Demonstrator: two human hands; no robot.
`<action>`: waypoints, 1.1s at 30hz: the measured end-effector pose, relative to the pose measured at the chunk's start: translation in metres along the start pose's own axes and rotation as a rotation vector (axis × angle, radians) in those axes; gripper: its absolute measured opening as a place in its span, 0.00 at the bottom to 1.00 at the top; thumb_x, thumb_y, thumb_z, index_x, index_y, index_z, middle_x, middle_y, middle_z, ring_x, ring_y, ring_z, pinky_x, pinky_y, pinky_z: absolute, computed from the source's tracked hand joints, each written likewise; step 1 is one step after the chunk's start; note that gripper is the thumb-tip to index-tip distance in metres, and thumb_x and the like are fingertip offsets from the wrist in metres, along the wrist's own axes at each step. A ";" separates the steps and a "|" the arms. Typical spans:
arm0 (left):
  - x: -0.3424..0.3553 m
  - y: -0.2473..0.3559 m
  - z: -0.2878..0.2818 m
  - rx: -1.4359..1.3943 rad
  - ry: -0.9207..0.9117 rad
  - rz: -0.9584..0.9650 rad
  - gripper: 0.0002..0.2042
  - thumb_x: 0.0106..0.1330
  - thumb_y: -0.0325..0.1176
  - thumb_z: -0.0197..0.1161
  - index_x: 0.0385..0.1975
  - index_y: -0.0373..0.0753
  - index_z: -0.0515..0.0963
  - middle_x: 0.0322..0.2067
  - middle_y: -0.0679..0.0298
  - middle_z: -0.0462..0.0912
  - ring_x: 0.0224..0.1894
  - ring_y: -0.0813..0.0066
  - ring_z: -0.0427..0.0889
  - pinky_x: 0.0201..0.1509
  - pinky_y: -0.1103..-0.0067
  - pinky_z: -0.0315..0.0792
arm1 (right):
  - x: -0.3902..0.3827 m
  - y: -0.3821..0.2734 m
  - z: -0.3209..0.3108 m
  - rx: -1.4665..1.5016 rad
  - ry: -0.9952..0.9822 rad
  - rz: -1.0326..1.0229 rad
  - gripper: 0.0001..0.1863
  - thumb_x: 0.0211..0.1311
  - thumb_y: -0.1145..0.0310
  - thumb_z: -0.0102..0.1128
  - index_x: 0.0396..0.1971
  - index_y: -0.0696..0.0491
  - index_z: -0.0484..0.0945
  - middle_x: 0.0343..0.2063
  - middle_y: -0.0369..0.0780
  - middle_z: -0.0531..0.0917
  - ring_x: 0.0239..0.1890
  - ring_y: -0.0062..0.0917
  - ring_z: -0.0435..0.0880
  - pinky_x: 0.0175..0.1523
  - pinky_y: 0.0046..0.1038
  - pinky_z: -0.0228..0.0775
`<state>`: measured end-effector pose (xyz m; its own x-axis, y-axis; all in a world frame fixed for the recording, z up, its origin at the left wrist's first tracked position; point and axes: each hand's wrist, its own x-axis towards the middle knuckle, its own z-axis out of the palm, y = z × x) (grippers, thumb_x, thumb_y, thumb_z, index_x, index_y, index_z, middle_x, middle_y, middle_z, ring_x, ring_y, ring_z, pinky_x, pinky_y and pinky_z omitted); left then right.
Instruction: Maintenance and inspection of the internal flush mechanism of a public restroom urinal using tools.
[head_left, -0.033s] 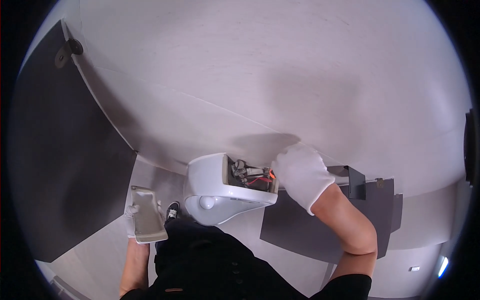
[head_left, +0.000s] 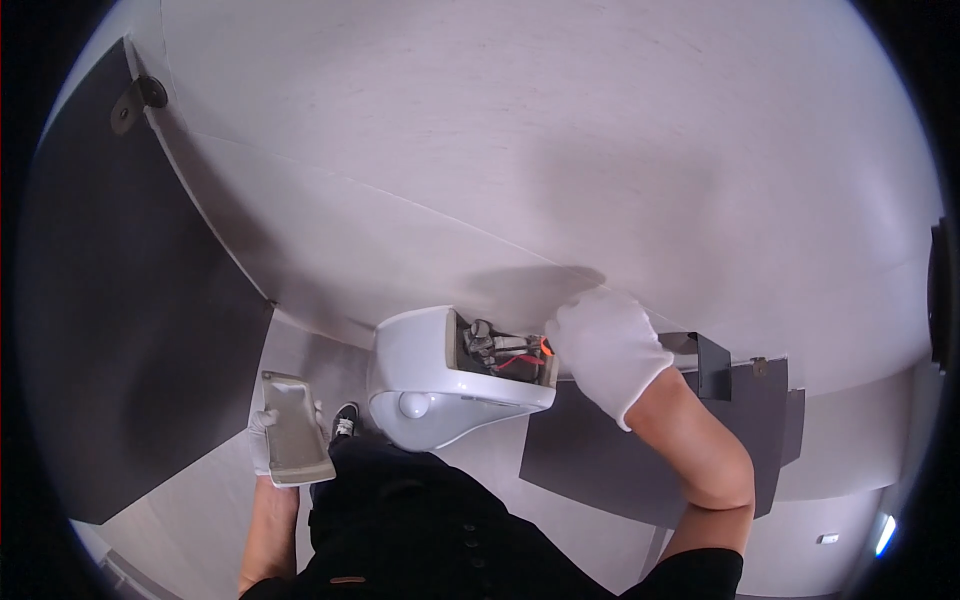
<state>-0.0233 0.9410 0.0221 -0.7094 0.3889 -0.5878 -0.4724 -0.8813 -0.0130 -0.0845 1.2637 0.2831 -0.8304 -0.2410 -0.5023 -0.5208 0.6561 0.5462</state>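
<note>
A white urinal [head_left: 410,345] stands against the wall with its top open, showing metal valve fittings [head_left: 490,345] and a red wire or strip [head_left: 520,360] in the recess. Over the right end of that recess is my right hand [head_left: 608,345] in a white glove, fingers curled closed. A small orange piece [head_left: 547,346] shows at its fingertips; whether they grip it is hard to see. Down at the left, my gloved left hand [head_left: 260,440] holds the urinal's shallow, pale lid [head_left: 298,430] with its hollow side up, fingers wrapped around its long edges.
Dark partition panels flank the urinal, a large one [head_left: 130,300] at left and another [head_left: 640,450] at right. Beyond my right hand, a dark bracket-like plate [head_left: 713,366] juts out by the wall. My shoe [head_left: 345,420] is on the floor beside the lid.
My right hand has shifted very slightly to the right, along with the orange piece at its fingertips. The left hand and lid look unmoved.
</note>
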 end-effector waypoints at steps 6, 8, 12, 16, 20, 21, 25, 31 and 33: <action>-0.001 0.003 -0.007 0.007 -0.046 -0.003 0.24 0.44 0.33 0.63 0.45 0.34 0.72 0.39 0.49 0.76 0.41 0.59 0.76 0.47 0.67 0.73 | 0.002 0.000 -0.005 -0.019 -0.020 -0.019 0.03 0.50 0.70 0.56 0.24 0.49 0.79 0.25 0.36 0.79 0.35 0.29 0.80 0.40 0.29 0.69; -0.001 0.003 -0.007 0.018 -0.041 -0.011 0.24 0.44 0.33 0.63 0.45 0.34 0.72 0.39 0.49 0.76 0.41 0.59 0.76 0.47 0.67 0.73 | 0.003 0.001 -0.004 -0.020 -0.014 -0.043 0.03 0.50 0.70 0.56 0.24 0.48 0.79 0.25 0.36 0.79 0.35 0.29 0.80 0.40 0.29 0.69; 0.001 0.003 -0.005 0.024 -0.020 0.009 0.23 0.44 0.32 0.62 0.45 0.34 0.72 0.38 0.50 0.76 0.40 0.59 0.77 0.46 0.67 0.73 | 0.007 0.003 -0.005 -0.051 -0.017 -0.074 0.04 0.49 0.70 0.56 0.25 0.48 0.80 0.25 0.35 0.79 0.35 0.28 0.80 0.41 0.28 0.70; 0.000 0.002 -0.002 0.012 -0.010 0.007 0.22 0.44 0.32 0.62 0.44 0.34 0.73 0.38 0.50 0.77 0.39 0.59 0.77 0.46 0.67 0.74 | 0.014 0.004 -0.010 -0.088 -0.069 -0.089 0.05 0.49 0.71 0.57 0.26 0.48 0.81 0.26 0.35 0.80 0.35 0.28 0.80 0.41 0.26 0.70; 0.001 0.003 -0.001 0.011 -0.027 -0.017 0.21 0.44 0.31 0.62 0.43 0.35 0.74 0.38 0.50 0.77 0.40 0.59 0.77 0.46 0.67 0.74 | 0.014 0.003 -0.012 -0.072 -0.075 -0.082 0.04 0.48 0.71 0.58 0.24 0.49 0.81 0.26 0.35 0.80 0.35 0.27 0.80 0.40 0.26 0.71; 0.001 0.003 -0.002 0.012 -0.027 -0.019 0.21 0.44 0.31 0.62 0.43 0.35 0.74 0.38 0.50 0.77 0.40 0.59 0.77 0.46 0.67 0.74 | 0.014 0.003 -0.013 -0.074 -0.073 -0.091 0.04 0.48 0.71 0.58 0.24 0.49 0.81 0.26 0.35 0.80 0.35 0.27 0.80 0.40 0.27 0.71; 0.001 0.002 -0.004 -0.006 -0.020 -0.002 0.22 0.44 0.31 0.62 0.43 0.35 0.74 0.38 0.50 0.77 0.40 0.59 0.78 0.47 0.67 0.74 | 0.016 0.002 -0.011 -0.083 -0.062 -0.089 0.04 0.49 0.71 0.58 0.24 0.50 0.81 0.26 0.36 0.80 0.35 0.27 0.80 0.39 0.27 0.72; 0.002 0.004 -0.010 0.007 -0.025 -0.005 0.22 0.45 0.31 0.61 0.44 0.35 0.73 0.38 0.51 0.77 0.40 0.59 0.78 0.47 0.67 0.74 | 0.018 0.001 -0.009 -0.088 -0.085 -0.105 0.04 0.49 0.71 0.58 0.25 0.50 0.81 0.27 0.35 0.80 0.36 0.27 0.80 0.39 0.27 0.71; 0.002 0.005 -0.011 0.020 -0.035 -0.007 0.22 0.45 0.30 0.61 0.43 0.35 0.73 0.39 0.51 0.77 0.41 0.59 0.77 0.47 0.67 0.74 | 0.017 0.001 -0.015 -0.103 -0.092 -0.113 0.04 0.49 0.70 0.58 0.25 0.50 0.81 0.27 0.35 0.80 0.36 0.27 0.79 0.39 0.27 0.71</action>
<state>-0.0209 0.9343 0.0118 -0.7236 0.4047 -0.5592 -0.4876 -0.8731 -0.0009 -0.1026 1.2495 0.2851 -0.7461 -0.2397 -0.6213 -0.6316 0.5501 0.5463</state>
